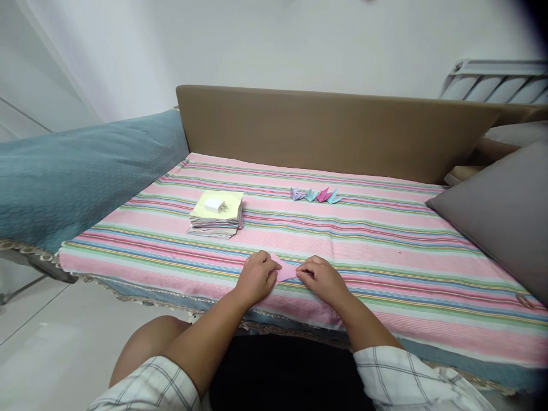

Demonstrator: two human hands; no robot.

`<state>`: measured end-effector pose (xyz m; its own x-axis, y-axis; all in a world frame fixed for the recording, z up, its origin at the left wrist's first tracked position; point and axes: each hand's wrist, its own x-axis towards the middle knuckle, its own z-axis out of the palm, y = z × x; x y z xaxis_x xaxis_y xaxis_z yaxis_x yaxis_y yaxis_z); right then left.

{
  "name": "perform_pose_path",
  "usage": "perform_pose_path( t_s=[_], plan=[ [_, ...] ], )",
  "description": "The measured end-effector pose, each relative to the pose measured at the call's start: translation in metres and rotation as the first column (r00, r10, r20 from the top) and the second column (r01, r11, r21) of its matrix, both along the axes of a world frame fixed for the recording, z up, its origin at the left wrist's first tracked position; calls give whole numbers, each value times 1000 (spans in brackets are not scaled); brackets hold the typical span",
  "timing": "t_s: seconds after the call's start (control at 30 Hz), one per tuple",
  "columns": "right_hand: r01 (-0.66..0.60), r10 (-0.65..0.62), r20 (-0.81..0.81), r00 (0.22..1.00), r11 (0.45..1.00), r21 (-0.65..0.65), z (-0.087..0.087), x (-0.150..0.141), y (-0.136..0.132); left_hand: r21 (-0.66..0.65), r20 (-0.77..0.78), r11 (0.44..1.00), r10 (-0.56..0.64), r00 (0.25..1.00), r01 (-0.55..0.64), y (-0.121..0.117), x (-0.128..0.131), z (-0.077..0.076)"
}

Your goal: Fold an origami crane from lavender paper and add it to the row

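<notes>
A small folded piece of pink origami paper (285, 270) lies on the striped cloth between my hands. My left hand (259, 275) is closed on its left side, fingers curled and thumb pressed against the paper. The pointed right end is pinched between the thumb and fingers of my right hand (321, 278). Part of the paper is hidden under the left fingers. Farther back, several folded paper cranes (315, 195) in lilac, teal and pink stand in a row.
A stack of square paper sheets (216, 220) sits left of centre, with a small white box (214, 205) on top. The striped cloth (377, 220) covers the seat. A brown backrest (317, 131) stands behind, a grey cushion (500, 211) at right and a blue-covered armrest (94, 171) at left.
</notes>
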<state>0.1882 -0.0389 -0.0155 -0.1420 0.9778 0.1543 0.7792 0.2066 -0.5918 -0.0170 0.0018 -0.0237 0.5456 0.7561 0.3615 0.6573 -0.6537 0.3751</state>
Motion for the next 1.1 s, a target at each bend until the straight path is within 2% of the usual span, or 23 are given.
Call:
perform_pose_path(
  t_s=[0.33,0.63,1.1],
  plan=[
    [0,-6,90,996,998,64,-8,0,0,20,2,1000,-4,1000,4,-1,-1,0],
    [-44,37,80,996,995,84,-9,5,0,31,13,1000,-1,1000,0,-1,-1,-2],
    [9,-43,233,972,989,145,-6,0,-2,33,17,999,-4,1000,4,0,-1,-2]
  ],
)
